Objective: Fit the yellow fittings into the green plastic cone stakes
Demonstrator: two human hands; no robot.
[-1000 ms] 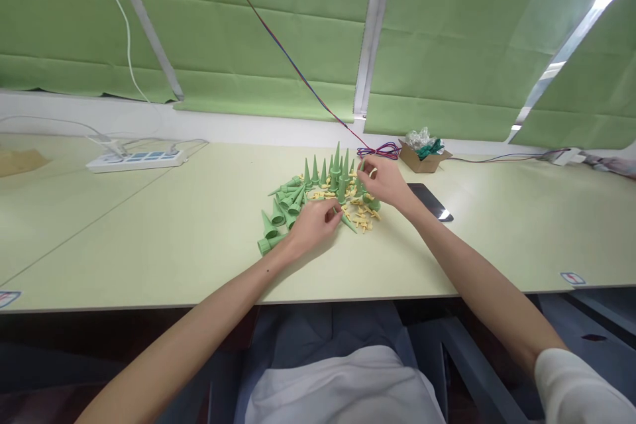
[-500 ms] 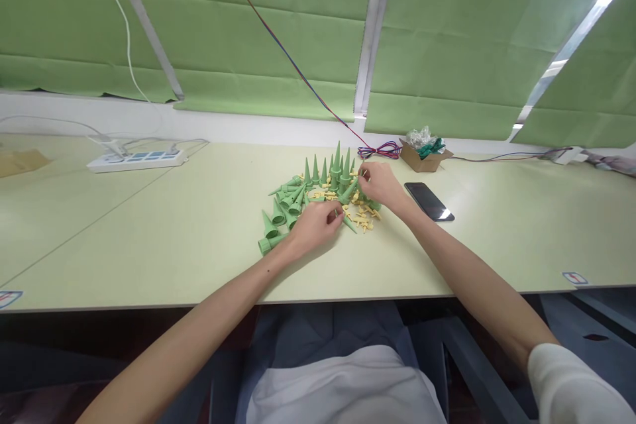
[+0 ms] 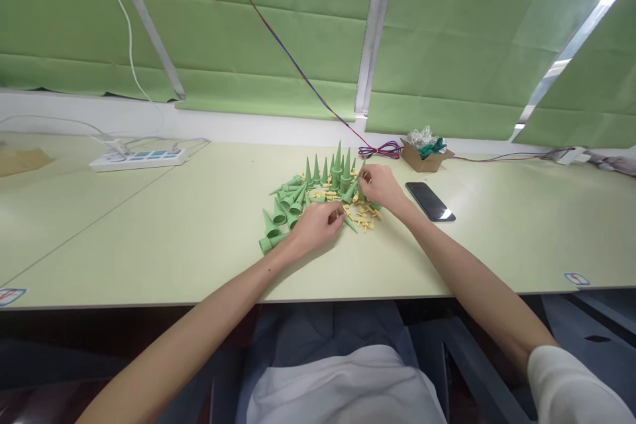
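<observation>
Green cones, several upright [image 3: 317,170] and others lying on their sides [image 3: 271,242], form a pile on the pale table [image 3: 199,232]. Small yellow pieces [image 3: 365,217] lie among them. My left hand [image 3: 318,222] is closed at the front of the pile, fingers curled round a green cone [image 3: 350,223] whose tip sticks out to the right. At the right side of the pile my right hand [image 3: 380,184] is closed, fingertips pinched beside the upright cones; what it holds is too small to make out.
Right of the pile lies a black phone [image 3: 430,202]. Behind it are a small cardboard box [image 3: 424,160] with plastic wrap and a coil of red and blue wire [image 3: 381,150]. A white power strip [image 3: 139,159] sits at the back left.
A green cone between my hands is tilted slightly differently, its narrow end nearer my right fingers. Both hands have kept almost the same place.
</observation>
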